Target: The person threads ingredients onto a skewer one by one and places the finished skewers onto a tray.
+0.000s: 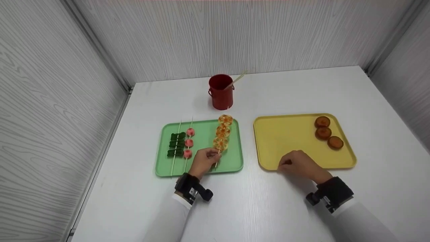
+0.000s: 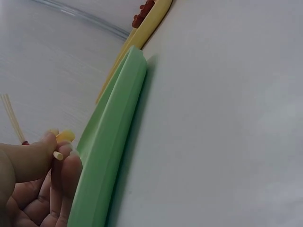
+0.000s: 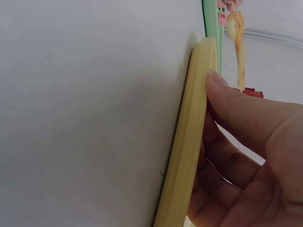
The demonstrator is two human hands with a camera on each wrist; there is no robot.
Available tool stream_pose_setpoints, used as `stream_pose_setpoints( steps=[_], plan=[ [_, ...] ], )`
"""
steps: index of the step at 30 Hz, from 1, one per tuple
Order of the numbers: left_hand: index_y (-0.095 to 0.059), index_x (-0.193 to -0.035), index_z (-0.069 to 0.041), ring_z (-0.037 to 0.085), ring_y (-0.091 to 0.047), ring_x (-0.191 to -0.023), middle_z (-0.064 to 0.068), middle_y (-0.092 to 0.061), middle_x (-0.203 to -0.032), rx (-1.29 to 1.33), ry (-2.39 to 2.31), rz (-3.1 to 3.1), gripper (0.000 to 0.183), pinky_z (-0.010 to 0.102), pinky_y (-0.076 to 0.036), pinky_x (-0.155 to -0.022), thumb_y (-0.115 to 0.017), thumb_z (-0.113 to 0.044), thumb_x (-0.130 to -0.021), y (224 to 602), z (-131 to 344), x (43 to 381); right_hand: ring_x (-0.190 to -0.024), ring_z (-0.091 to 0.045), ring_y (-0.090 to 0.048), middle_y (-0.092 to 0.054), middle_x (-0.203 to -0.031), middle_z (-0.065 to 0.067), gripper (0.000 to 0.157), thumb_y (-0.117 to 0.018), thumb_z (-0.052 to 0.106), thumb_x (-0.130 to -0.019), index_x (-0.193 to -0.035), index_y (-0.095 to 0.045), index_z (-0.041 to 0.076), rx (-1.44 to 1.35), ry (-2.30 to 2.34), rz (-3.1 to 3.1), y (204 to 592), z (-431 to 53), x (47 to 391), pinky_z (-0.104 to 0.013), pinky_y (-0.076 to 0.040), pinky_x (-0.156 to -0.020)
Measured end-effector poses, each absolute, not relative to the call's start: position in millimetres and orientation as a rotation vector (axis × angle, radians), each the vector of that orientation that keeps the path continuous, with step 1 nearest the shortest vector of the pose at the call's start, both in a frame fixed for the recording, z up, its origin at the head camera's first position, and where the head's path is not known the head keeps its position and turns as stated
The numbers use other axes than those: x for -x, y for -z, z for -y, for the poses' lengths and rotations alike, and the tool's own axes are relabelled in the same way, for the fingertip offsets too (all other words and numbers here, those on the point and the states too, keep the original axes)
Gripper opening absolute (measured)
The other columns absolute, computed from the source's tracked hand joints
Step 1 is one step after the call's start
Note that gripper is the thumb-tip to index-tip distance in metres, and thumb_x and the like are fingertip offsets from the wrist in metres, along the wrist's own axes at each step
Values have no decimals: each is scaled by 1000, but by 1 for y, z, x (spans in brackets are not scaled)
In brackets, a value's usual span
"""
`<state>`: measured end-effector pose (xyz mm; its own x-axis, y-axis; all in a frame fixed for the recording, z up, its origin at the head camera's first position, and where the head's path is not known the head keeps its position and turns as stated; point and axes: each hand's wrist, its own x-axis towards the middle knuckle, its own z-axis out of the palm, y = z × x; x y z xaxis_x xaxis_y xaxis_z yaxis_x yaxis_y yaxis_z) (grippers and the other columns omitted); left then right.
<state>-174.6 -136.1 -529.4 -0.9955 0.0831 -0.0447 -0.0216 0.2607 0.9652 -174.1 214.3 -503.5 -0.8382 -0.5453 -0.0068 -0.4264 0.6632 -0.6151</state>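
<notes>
My left hand (image 1: 204, 161) pinches the lower end of a skewer of lotus root slices (image 1: 223, 131) between thumb and fingers. In the left wrist view the cut end of its stick (image 2: 57, 155) pokes out by the thumb. The slices overlap the right part of a green tray (image 1: 201, 169) in the head view. On that tray lie a skewer of dark green folded pieces (image 1: 176, 144) and a skewer of pink balls (image 1: 188, 143). My right hand (image 1: 300, 164) rests loosely curled at the front rim of a yellow tray (image 1: 285, 141), thumb tip right at the rim.
Three round brown slices (image 1: 323, 133) lie at the right of the yellow tray. Behind the green tray stands a red bucket (image 1: 222, 99) with thin sticks (image 1: 239, 78) leaning out of it. Pale wood-grain walls (image 1: 215, 37) enclose the white table (image 1: 117, 188) at the back and sides.
</notes>
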Motion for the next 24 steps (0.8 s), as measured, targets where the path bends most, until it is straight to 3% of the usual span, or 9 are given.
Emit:
stream_pose_setpoints(
  steps=[5, 24],
  plan=[
    [-69, -101, 10, 17, -64, -79, 16, -70, -90, -15, -1790, -2542, 19, 23, -52, -69, -71, -5, -88, 527, 143, 171, -77, -12, -63, -72, -79, 4, 4, -75, 11, -84, -82, -77, 9, 772, 925, -2691, 505, -214, 173, -27, -51, -68],
    [-71, -96, 7, 17, -67, -67, 16, -72, -86, 184, -1618, -2637, 15, 26, -56, -58, -74, -2, -85, 518, 173, 156, -78, -14, -64, -71, -80, 4, 5, -74, 10, -85, -81, -76, 9, 792, 946, -2693, 505, -214, 171, -29, -52, -70]
  ],
)
